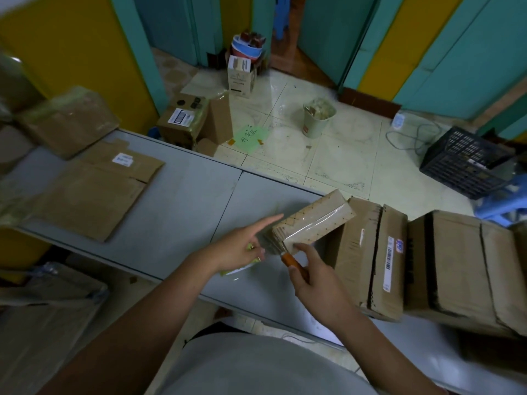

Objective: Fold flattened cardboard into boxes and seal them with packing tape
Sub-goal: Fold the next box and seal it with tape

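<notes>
Grey table [185, 195]: my left hand [239, 249] pinches tape [271, 247] stretched off a small box [313, 218] at four o'clock, my right hand [316, 277] grips an orange cutter [290, 260]; this seal looks nearly done, flat cardboard [91, 195] at ten o'clock waits.

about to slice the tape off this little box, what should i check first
1. Strip on the small box: ok, it runs along the top face to the near end.
2. Span of tape from the box to the tape roll: ok, looks stretched.
3. Grip of the left hand on the roll: ok, index finger points away.
4. Hold on the cutter: ok, the right hand grips its orange handle at the box's near corner.
5. Blade out and clear of fingers: cannot tell, blurred.
</notes>
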Demonstrator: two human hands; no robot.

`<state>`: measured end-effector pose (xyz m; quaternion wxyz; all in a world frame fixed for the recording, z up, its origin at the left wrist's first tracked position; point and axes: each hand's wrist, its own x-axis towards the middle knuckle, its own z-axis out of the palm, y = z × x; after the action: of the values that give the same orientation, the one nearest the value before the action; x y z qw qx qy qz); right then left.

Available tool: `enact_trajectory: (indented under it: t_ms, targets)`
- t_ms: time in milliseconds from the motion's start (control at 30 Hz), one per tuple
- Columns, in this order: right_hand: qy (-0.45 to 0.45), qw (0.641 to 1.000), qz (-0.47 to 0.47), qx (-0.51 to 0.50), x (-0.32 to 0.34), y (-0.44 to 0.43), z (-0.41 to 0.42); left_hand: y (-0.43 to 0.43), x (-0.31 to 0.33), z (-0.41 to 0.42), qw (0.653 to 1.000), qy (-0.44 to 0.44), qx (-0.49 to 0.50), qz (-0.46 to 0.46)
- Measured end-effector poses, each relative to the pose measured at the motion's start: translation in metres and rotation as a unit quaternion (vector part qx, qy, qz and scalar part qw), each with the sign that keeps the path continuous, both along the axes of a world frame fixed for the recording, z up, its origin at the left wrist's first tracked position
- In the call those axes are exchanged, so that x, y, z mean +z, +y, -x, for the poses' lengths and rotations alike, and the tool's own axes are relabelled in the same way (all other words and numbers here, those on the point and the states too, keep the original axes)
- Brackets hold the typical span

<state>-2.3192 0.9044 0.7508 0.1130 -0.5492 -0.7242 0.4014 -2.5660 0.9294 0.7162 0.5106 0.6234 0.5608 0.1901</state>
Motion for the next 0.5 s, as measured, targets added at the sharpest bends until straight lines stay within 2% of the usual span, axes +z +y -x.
enact_trajectory:
  t_ms: [200, 400, 500]
  targets:
    - [0.046, 0.998, 0.043, -0.015, 0.002, 0.024, 0.002, 0.011, 0.010, 0.003, 1.000, 0.029, -0.005, -0.011]
    - [0.021, 0.997, 0.078, 0.004, 0.019, 0.041, 0.019, 0.024, 0.016, 0.014, 0.999, 0.029, 0.016, 0.032]
    - [0.013, 0.998, 0.058, 0.006, 0.026, 0.034, 0.024, 0.028, 0.018, 0.019, 0.998, 0.032, 0.023, 0.048]
